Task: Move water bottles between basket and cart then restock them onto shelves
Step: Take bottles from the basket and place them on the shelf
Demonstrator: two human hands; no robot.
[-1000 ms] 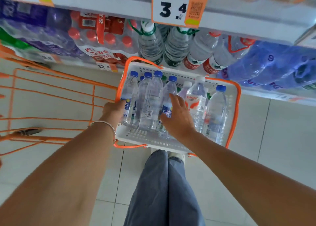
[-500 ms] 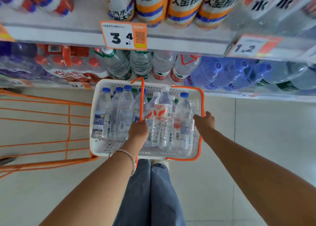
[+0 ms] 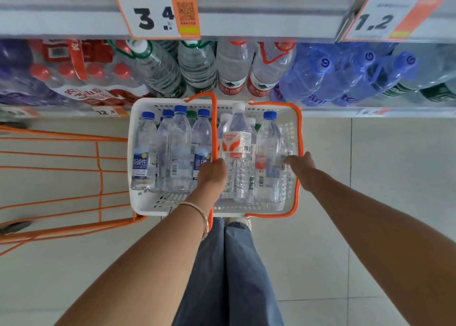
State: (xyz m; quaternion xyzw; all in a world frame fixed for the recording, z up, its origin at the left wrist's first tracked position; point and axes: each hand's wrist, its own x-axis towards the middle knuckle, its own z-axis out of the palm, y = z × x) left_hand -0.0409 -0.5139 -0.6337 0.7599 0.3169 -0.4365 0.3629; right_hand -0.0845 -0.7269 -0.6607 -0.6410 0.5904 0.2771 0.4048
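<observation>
Left hand (image 3: 213,177), frame centre: fingers curled round the raised handle (image 3: 215,128); the load seems to hang mostly from this one grip. Right hand (image 3: 302,169), right of centre, lies across the side handle (image 3: 299,128) where it rests on the rim; fingers reach in toward the bottles; whether they close on that handle, cannot tell. Basket (image 3: 148,207) mid-frame, packed with upright water bottles (image 3: 177,150); its lower-left corner overlaps the orange cart (image 3: 98,167); stocked shelf (image 3: 271,27) runs along the top. Judgement: basket is being carried or steadied ahead of unloading. To do it well: bring the side handle up to meet the raised one so the weight balances; keep the basket level, as tall bottles tip easily; set it down clear of the cart wire.
</observation>
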